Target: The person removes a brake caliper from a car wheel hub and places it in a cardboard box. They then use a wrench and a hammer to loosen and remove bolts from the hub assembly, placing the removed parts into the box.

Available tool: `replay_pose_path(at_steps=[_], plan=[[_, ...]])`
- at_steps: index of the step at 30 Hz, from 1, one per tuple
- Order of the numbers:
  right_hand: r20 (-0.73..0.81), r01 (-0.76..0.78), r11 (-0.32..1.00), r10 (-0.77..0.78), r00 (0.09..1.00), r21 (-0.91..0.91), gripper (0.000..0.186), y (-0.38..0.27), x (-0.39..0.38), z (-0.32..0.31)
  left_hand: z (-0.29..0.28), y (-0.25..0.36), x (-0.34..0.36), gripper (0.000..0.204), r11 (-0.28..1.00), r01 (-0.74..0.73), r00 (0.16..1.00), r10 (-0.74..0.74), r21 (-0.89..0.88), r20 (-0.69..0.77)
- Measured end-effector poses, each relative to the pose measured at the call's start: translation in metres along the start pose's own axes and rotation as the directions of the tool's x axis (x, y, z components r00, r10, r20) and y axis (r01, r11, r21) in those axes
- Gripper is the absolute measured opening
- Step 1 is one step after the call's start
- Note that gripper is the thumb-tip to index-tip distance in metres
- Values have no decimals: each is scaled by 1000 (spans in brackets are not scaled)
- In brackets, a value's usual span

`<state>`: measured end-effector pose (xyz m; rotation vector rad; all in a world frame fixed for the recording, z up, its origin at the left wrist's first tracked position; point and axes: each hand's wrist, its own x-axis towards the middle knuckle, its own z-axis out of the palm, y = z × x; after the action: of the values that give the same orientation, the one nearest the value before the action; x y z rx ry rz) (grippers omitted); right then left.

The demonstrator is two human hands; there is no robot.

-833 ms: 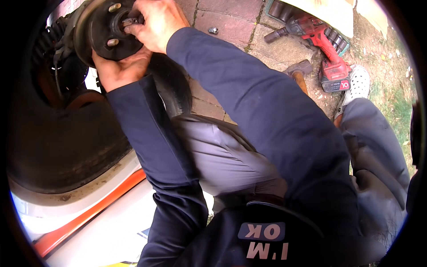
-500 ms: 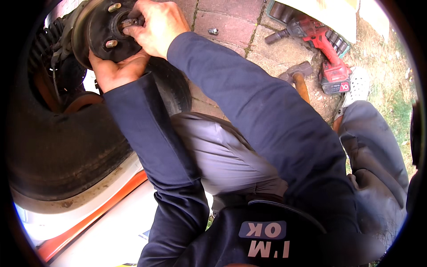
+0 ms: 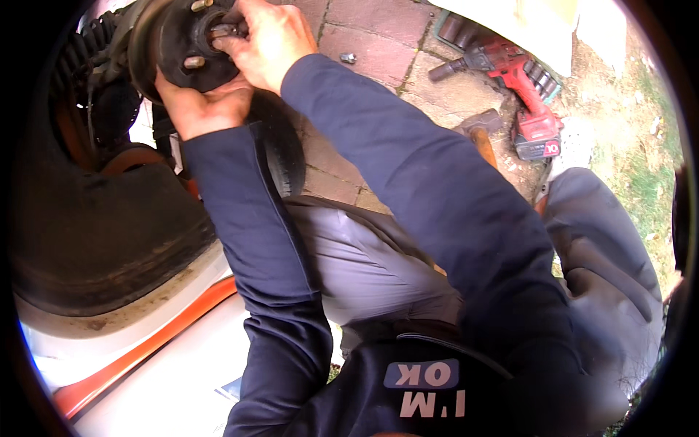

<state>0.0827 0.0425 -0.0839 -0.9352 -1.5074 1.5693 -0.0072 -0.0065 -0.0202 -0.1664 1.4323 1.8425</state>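
Note:
At the upper left is a dark wheel hub (image 3: 175,44) with metal studs, on a car. My left hand (image 3: 207,109) is under it, palm up, fingers curled around its lower edge and partly hidden behind it. My right hand (image 3: 273,44) pinches a small dark metal piece (image 3: 224,31) at the hub's centre. A small silver nut (image 3: 348,57) lies on the pavers to the right, apart from both hands. A black tyre (image 3: 280,153) shows behind my left wrist.
A red cordless impact wrench (image 3: 528,91) lies beside a socket tray (image 3: 449,29) and a hammer (image 3: 484,142). A pale board (image 3: 517,22) is at the top, grass (image 3: 641,167) at the right. A white car body (image 3: 167,364) with an orange stripe fills the lower left; my legs are below.
The hub and both hands appear slightly farther right and higher in the picture, with the surroundings shifting as well. Both hands keep their places on the hub.

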Motion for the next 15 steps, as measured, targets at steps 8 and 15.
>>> replay_pose_path(at_steps=[8,15], plan=[[290,116,907,7,957,-405,34,-3,-18,-69,0,-22,-12,58,989,-48,997,39,-143,-64],[462,476,92,454,762,-875,34,46,-45,-221,13,6,-21,51,1000,-14,964,10,-13,-264]])
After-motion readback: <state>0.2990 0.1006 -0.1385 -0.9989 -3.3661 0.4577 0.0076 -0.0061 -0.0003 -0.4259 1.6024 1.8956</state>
